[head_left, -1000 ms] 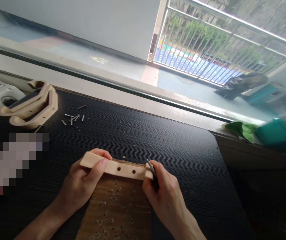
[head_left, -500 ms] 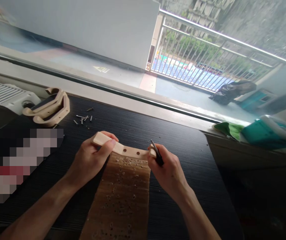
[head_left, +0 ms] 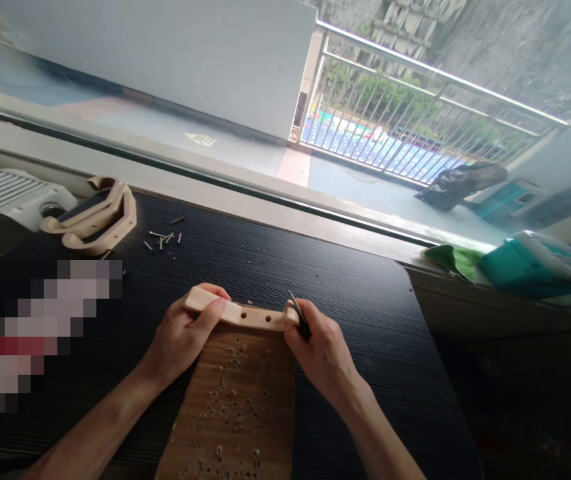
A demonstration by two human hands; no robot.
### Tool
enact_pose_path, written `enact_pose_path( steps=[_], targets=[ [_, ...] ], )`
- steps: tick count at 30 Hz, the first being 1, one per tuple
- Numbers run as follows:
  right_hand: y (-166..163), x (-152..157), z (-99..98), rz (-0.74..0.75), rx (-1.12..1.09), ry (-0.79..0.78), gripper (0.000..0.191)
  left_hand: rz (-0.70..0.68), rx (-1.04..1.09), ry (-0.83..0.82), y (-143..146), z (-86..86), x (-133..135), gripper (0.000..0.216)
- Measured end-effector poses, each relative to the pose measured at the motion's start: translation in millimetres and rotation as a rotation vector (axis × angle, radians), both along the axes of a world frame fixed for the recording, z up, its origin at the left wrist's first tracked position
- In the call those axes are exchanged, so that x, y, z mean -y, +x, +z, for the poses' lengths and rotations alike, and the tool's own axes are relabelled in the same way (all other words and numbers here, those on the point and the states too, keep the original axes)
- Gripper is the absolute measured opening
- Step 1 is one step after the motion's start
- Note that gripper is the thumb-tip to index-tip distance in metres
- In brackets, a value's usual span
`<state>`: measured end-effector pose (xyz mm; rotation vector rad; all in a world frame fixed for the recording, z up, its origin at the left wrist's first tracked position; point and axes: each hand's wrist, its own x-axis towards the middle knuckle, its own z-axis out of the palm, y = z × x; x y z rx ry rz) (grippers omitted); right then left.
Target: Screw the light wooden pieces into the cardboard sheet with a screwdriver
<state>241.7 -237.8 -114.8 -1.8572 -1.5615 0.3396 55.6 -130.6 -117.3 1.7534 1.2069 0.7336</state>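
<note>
A pale wooden piece (head_left: 255, 317) with two round holes and angled ends lies across the far end of a brown board (head_left: 245, 393) pitted with small holes. My left hand (head_left: 185, 327) grips the piece's thick left end, thumb on top. At the other end, my right hand (head_left: 320, 337) pinches the wood and also holds a thin dark pen-like tool (head_left: 299, 313), its tip pointing up and away. Whether it is a pen or a driver cannot be made out.
Several loose screws (head_left: 165, 239) lie on the black table (head_left: 365, 300) beyond my left hand. Two similar curved wooden hooks (head_left: 100, 223) stand at the far left near a white ribbed appliance (head_left: 10, 193). A green cloth (head_left: 455, 260) and teal container (head_left: 530, 267) sit on the right sill.
Both hands have brought the wooden piece a little toward me, so it covers some of the far pits in the board. My right hand has shifted slightly left with the tool.
</note>
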Motion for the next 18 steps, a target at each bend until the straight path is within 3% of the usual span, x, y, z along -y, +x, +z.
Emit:
enact_pose_path(
  steps=[13, 18],
  targets=[
    [-8, 6, 9.4, -0.036, 0.058, -0.027, 0.014, -0.05, 0.009, 0.089, -2, -8.1, -2, 0.028],
    [-17, 14, 5.5, -0.069, 0.101, 0.003, 0.019, -0.048, 0.128, 0.146, -3, -10.1, 6, 0.024]
  ],
)
